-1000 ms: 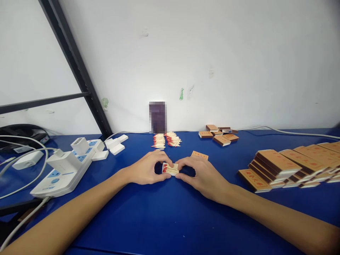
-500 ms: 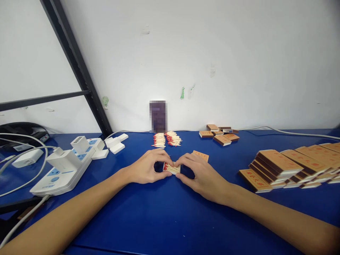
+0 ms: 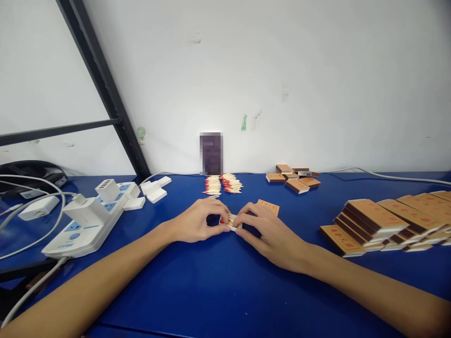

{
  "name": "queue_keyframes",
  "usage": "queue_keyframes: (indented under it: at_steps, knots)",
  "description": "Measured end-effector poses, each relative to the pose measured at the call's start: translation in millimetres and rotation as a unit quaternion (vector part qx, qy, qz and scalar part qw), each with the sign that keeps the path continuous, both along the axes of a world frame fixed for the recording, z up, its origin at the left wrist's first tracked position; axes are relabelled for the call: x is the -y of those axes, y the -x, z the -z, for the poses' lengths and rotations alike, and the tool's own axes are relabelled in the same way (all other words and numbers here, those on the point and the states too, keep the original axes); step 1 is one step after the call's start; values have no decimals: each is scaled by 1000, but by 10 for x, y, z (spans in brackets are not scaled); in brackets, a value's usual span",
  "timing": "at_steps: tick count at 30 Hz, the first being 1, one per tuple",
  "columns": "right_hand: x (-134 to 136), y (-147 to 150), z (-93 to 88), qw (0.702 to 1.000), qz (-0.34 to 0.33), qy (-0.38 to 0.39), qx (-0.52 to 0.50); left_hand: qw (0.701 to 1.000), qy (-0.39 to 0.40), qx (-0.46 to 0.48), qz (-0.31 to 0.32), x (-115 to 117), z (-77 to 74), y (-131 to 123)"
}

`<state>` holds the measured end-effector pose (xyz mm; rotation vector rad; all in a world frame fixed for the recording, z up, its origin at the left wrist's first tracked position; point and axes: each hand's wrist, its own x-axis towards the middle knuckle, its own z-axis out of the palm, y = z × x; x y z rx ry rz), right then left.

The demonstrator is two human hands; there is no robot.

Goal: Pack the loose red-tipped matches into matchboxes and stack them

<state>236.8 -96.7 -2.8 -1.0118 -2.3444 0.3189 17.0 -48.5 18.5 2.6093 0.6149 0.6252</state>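
Observation:
A small white matchbox tray (image 3: pixel 234 228) with red-headed matches (image 3: pixel 230 220) in it lies between my hands at the middle of the blue table. My left hand (image 3: pixel 201 220) grips its left end, thumb at the near side and fingers over the matches. At the right end, my right hand (image 3: pixel 265 230) holds the tray between thumb and fingers. Fingers cover part of the matches. Just behind my right hand lies an orange matchbox sleeve (image 3: pixel 270 206), partly hidden by it. Two piles of loose matches (image 3: pixel 213 186) lie beyond my hands.
Stacked matchboxes (image 3: pixel 375 218) stand at the right, with a smaller heap of matchboxes (image 3: pixel 296 178) by the wall. A white power strip (image 3: pixel 95 234) with plugs and cables is on the left, near white blocks (image 3: pixel 154 190). A blurred dark rectangle (image 3: pixel 211 154) stands against the wall.
My left fingers have moved in over the matches, covering more of the red heads. The whole scene has shifted slightly right in view; both hands stay at the tray.

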Motion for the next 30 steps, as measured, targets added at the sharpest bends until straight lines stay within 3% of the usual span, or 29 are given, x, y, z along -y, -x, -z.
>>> queue_keyframes:
  at_steps: [14, 22, 30]
  knots:
    - [-24, 18, 22, 999, 37, -10, -23, 999, -32, -3, -24, -14, 35, 14]
    - [-5, 6, 26, 1000, 8, -9, -19, 999, -38, -15, -9, -32, 36, 27]
    - [-8, 9, 27, 999, 21, -18, -19, 999, -37, -8, -12, -9, 32, 18]
